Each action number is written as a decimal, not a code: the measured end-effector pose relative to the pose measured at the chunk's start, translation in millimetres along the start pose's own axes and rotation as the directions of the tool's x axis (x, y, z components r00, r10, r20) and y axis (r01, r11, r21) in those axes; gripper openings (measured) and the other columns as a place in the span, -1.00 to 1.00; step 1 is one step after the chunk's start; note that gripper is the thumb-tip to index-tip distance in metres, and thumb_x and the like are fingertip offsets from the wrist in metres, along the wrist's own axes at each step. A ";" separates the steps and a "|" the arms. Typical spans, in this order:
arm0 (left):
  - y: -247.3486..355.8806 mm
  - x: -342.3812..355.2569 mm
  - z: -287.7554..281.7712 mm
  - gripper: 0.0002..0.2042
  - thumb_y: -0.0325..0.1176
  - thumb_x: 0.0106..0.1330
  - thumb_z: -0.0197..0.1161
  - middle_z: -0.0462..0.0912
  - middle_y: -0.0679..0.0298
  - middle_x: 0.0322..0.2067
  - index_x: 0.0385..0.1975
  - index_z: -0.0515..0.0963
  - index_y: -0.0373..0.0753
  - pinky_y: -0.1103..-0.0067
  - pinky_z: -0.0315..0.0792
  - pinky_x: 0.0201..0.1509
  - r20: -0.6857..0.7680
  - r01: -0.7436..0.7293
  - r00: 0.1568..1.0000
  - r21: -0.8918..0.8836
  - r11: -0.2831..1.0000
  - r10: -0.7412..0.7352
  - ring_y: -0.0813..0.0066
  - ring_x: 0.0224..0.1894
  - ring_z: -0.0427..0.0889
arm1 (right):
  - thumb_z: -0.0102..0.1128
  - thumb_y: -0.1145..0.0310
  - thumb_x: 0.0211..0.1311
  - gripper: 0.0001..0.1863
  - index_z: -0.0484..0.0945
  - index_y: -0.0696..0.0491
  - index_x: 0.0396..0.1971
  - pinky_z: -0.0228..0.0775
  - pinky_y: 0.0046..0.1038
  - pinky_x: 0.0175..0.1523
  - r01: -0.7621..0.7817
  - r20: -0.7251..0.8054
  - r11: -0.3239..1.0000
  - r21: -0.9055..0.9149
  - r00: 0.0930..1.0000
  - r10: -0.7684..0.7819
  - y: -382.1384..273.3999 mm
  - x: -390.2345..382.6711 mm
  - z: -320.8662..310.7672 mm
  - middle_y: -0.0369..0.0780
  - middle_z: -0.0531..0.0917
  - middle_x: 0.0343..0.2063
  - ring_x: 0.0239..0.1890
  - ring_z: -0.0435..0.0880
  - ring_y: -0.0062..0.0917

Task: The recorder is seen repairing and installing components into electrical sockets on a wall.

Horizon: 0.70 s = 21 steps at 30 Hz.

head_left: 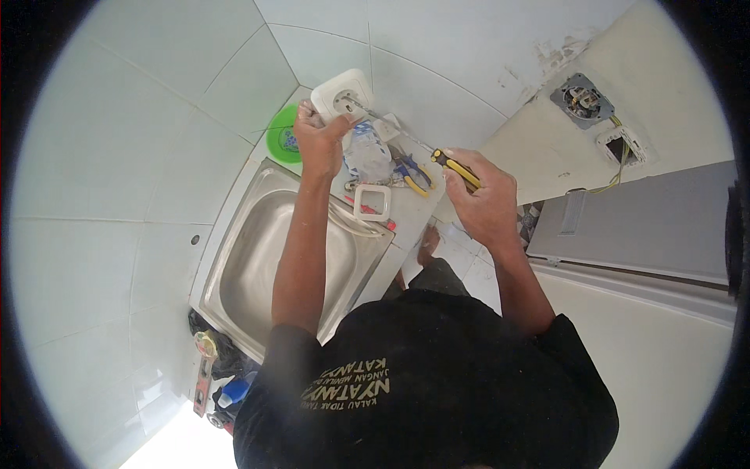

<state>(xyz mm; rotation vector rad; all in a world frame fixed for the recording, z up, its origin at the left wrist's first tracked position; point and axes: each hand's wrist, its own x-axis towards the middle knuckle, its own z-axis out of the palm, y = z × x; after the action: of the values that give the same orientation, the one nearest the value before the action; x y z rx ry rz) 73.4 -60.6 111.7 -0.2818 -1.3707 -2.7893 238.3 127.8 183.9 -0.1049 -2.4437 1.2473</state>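
Socket plate (338,88), white, is up over the far part of the counter (413,209), its edge held in the left hand's (320,147) grip; the right hand's (488,203) grip wraps the screwdriver (457,170), its tip at the plate's face, too small to tell if seated. Best keep the shaft square, press lightly and leave the left thumb clear of a slip. Nearer lie pliers (405,162) and a white frame (358,203); on the right wall, an uncovered socket (582,100) shows its metalwork.
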 end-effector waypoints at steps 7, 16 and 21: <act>-7.0 -4.1 -2.2 -0.52 -0.78 -0.10 0.20 0.44 0.05 -0.15 -0.17 0.20 -0.32 0.43 0.59 -0.19 0.001 -0.052 0.999 0.061 0.997 0.052 0.30 -0.18 0.60 | 0.21 0.46 0.09 -0.73 0.59 0.13 -0.17 0.53 -0.42 -0.10 -0.027 -0.004 0.999 -0.017 1.000 0.027 -4.3 -9.9 -3.5 -0.08 0.69 -0.27 -0.25 0.72 -0.33; -6.7 -10.2 7.5 -0.37 -0.76 0.02 0.19 0.46 0.01 0.00 0.16 0.18 -0.35 0.22 0.63 -0.03 0.021 -0.018 1.000 -0.020 1.000 0.018 0.10 0.00 0.57 | 0.21 0.49 0.12 -0.72 0.57 0.17 -0.13 0.49 -0.53 -0.13 -0.039 0.006 0.999 0.009 0.999 0.039 -3.5 -14.9 -4.9 -0.12 0.69 -0.29 -0.30 0.68 -0.54; -9.3 -10.9 5.4 -0.46 -0.73 0.03 0.19 0.51 0.03 -0.04 0.09 0.30 -0.36 0.25 0.63 -0.04 0.053 -0.006 0.999 -0.038 0.999 0.008 0.14 -0.04 0.60 | 0.21 0.50 0.13 -0.72 0.57 0.17 -0.13 0.48 -0.53 -0.15 -0.057 -0.002 0.998 0.011 0.998 0.057 -4.1 -16.5 -3.2 -0.13 0.69 -0.29 -0.31 0.67 -0.56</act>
<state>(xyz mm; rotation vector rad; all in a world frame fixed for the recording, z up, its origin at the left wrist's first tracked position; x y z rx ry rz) 84.0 -51.2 105.9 -0.3634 -1.3250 -2.8245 255.1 123.8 183.7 -0.1745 -2.4473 1.2833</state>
